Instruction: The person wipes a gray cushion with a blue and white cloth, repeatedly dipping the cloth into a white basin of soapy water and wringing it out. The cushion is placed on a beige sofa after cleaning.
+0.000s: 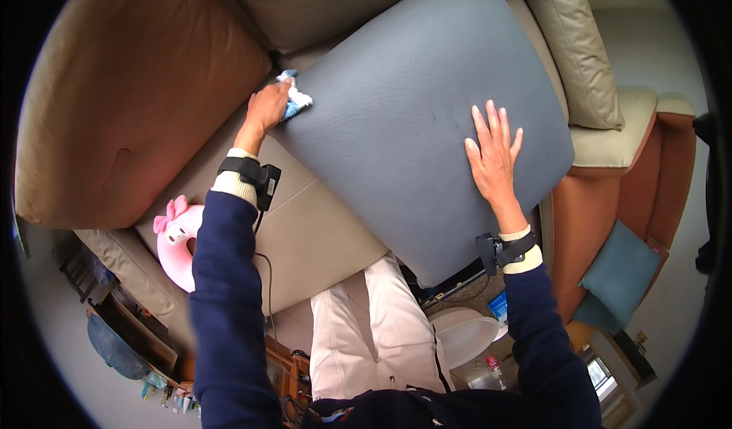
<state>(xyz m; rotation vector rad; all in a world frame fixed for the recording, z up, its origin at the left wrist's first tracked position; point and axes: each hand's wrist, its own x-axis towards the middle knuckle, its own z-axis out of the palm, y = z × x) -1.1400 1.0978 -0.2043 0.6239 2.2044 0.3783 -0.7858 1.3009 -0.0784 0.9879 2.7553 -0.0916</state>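
My left hand (269,106) holds a blue-and-white cloth (296,97) against the left corner of a large grey-blue cushion (394,137). The cushion lies slantwise over the beige seat (309,217) of a sofa. On its right part, my right hand (493,160) rests palm down with the fingers spread, gripping nothing. A few small dark marks show on the cushion's surface to the left of that hand. Both my wrists carry black strapped devices.
A pink plush neck pillow (177,243) lies on the seat by my left forearm. Backrest cushions (143,103) border the seat. At the right stands an orange-brown sofa section (589,229) with a teal pillow (623,274). A pale round basin (460,337) is near my legs.
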